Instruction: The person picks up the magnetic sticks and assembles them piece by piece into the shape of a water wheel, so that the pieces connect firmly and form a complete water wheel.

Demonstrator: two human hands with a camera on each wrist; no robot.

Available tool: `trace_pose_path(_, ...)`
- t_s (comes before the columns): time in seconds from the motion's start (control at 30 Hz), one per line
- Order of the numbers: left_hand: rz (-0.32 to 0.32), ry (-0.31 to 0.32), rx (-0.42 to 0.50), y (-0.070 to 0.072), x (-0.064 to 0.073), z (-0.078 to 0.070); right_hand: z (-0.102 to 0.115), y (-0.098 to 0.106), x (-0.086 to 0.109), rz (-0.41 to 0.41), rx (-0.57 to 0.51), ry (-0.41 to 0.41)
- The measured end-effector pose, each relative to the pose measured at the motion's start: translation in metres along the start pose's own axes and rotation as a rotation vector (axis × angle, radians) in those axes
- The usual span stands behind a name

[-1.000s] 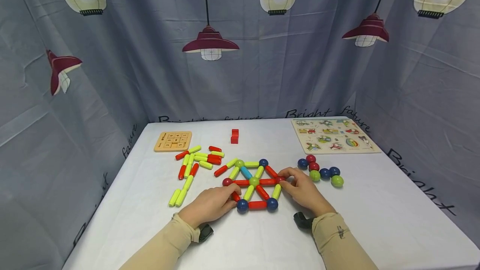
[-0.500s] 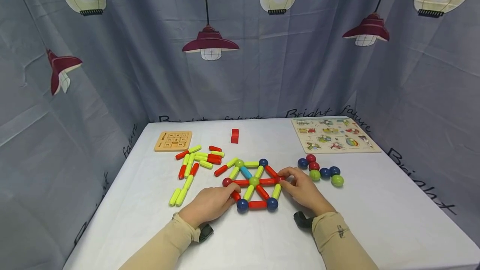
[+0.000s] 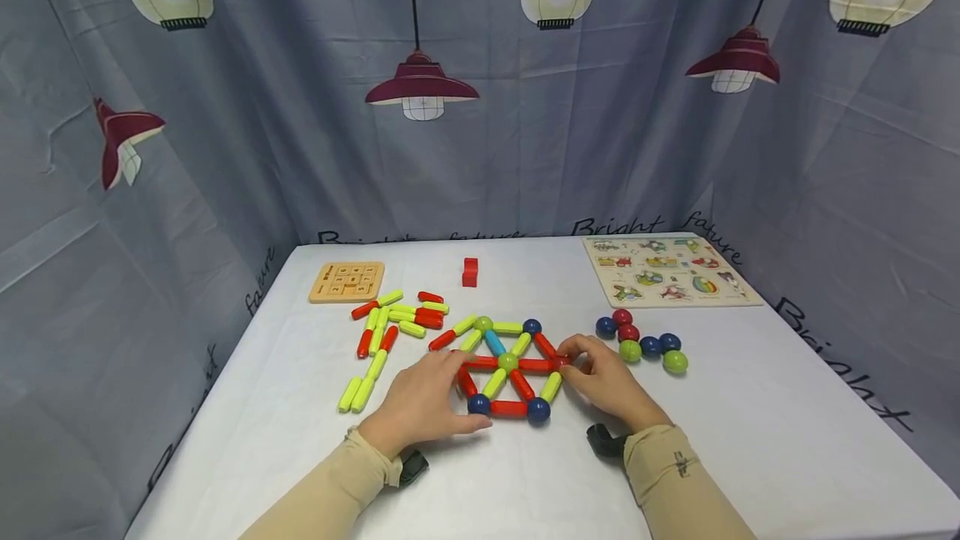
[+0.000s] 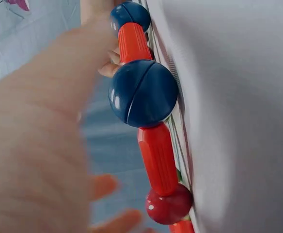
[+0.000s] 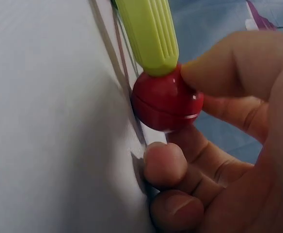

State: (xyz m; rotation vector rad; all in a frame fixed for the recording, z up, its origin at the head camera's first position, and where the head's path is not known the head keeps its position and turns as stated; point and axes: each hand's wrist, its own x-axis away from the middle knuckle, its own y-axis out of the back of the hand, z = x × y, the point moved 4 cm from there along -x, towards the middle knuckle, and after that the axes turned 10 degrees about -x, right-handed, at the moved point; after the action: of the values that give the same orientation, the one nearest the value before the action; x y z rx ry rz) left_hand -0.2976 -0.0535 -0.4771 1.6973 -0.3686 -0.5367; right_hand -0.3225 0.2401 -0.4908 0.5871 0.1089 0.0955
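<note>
A flat wheel of magnetic rods and balls lies on the white table, with a green ball point(image 3: 507, 362) at its hub. My right hand point(image 3: 611, 382) pinches the red ball point(image 5: 165, 102) at its right corner; a yellow-green rod point(image 5: 153, 36) joins that ball. At the left side my left hand point(image 3: 423, 402) is spread, thumb beside the near-left blue ball point(image 3: 478, 404) and fingers over the left corner. From the left wrist, a red rod point(image 4: 158, 158) links a blue ball point(image 4: 144, 92) to a red ball point(image 4: 169, 204), which the fingers hide in the head view.
Loose red and yellow-green rods point(image 3: 378, 332) lie to the left. Several loose balls point(image 3: 651, 347) sit at the right. Behind are a wooden number board point(image 3: 347, 282), a red block point(image 3: 470, 272) and a picture puzzle board point(image 3: 667, 272). A grey curtain point(image 3: 480, 173) surrounds the table.
My left hand has let go of the left red rod and spread its fingers. The wheel has turned slightly clockwise, its near side shifting left. My right hand keeps its pinch in place.
</note>
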Motion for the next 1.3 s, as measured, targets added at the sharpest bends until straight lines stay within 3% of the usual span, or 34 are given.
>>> trace_pose_path(0.1, -0.028, 0.067, 0.034, -0.001, 0.001, 0.005, 0.001, 0.0, 0.001, 0.009, 0.003, -0.011)
trace_pose_path(0.33, 0.042, 0.115, 0.15, -0.008, 0.0, 0.012, 0.002, -0.002, 0.003, 0.042, -0.025, -0.025)
trace_pose_path(0.5, 0.033, 0.129, 0.122, -0.008, -0.001, 0.013, 0.002, -0.001, 0.002, 0.028, -0.016, -0.012)
trace_pose_path(0.7, -0.08, 0.188, 0.135, -0.007, -0.004, 0.023, -0.001, 0.0, 0.002, 0.0, -0.018, -0.008)
trace_pose_path(0.8, -0.065, 0.228, 0.136, -0.01, -0.004, 0.028, -0.002, -0.001, 0.001, -0.001, -0.027, -0.009)
trace_pose_path(0.9, -0.073, 0.254, 0.073, -0.012, -0.003, 0.031, -0.004, -0.002, 0.002, 0.003, -0.03, -0.01)
trace_pose_path(1.07, -0.187, 0.304, 0.002, -0.006, -0.003, 0.035, -0.003, -0.002, 0.002, 0.011, -0.018, 0.004)
trace_pose_path(1.3, -0.149, 0.333, 0.031, -0.005, -0.003, 0.033, -0.002, -0.001, 0.003, 0.017, -0.023, -0.003)
